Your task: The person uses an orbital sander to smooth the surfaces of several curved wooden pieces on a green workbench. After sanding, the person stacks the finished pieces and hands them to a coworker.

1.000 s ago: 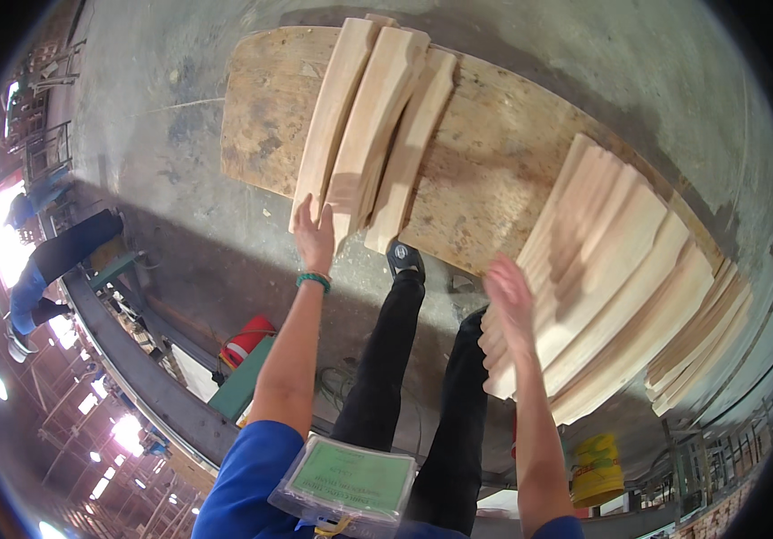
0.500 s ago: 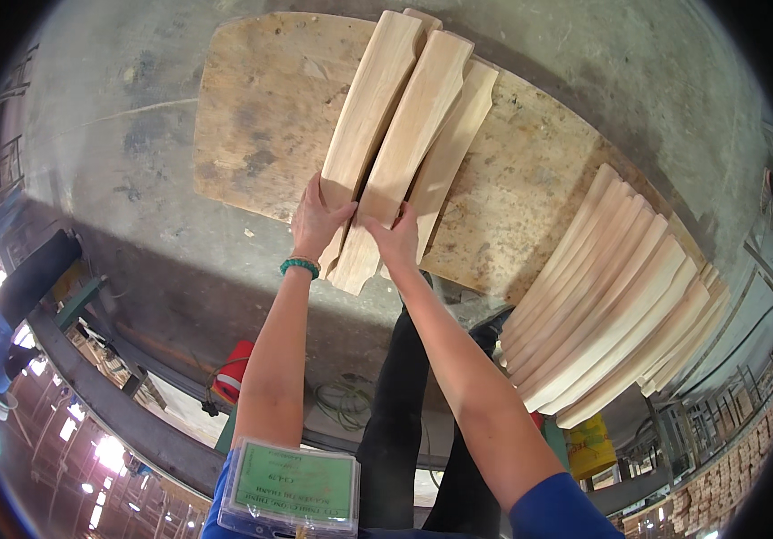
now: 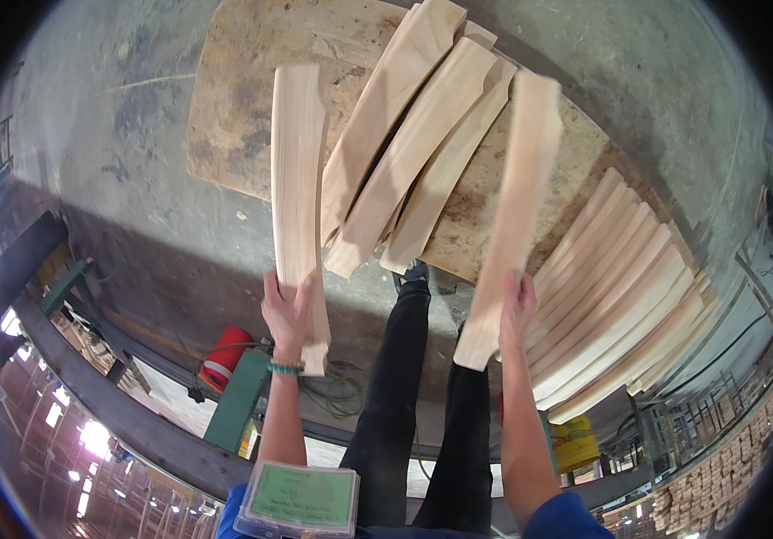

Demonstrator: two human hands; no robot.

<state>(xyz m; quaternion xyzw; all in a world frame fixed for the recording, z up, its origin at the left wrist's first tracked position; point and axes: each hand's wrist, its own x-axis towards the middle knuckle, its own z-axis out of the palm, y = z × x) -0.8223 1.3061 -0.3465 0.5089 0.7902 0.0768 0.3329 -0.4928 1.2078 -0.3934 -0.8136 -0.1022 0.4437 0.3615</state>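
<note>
My left hand (image 3: 289,310) is closed around the lower part of a pale, slightly curved wooden slat (image 3: 298,180), which it holds nearly upright in the picture. Over on the right, my right hand (image 3: 517,310) grips a second curved slat (image 3: 521,189) by its lower part; this one is a little blurred. Between the two lies a pile of similar wooden slats (image 3: 422,135) on the stained plywood board (image 3: 243,117). Both held slats are apart from each other, and their lower ends point toward me.
A row of several stacked slats (image 3: 602,305) leans at the right. A red cylindrical object (image 3: 225,357) and a green metal post (image 3: 237,404) stand at lower left, near a coil of cable (image 3: 337,395). A yellow container (image 3: 577,445) is at lower right.
My hands have come off the pile and spread apart toward me, each now holding one slat. The remaining pile stays on the board.
</note>
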